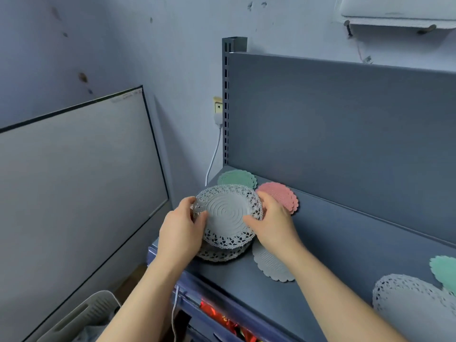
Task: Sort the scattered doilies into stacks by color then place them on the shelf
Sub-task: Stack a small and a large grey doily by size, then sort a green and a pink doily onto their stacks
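I have both bare arms coming up from the bottom of the view, the left forearm from the lower left and the right forearm from the lower right, angled in toward each other. My left hand pinches the left edge of the white lace doily, thumb on top and fingers curled behind the rim. My right hand grips the right edge, thumb laid across the top and fingers wrapped round the far side.

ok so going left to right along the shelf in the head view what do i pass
left hand → white lace doily, held → pink doilies → large lace doily by the right edge
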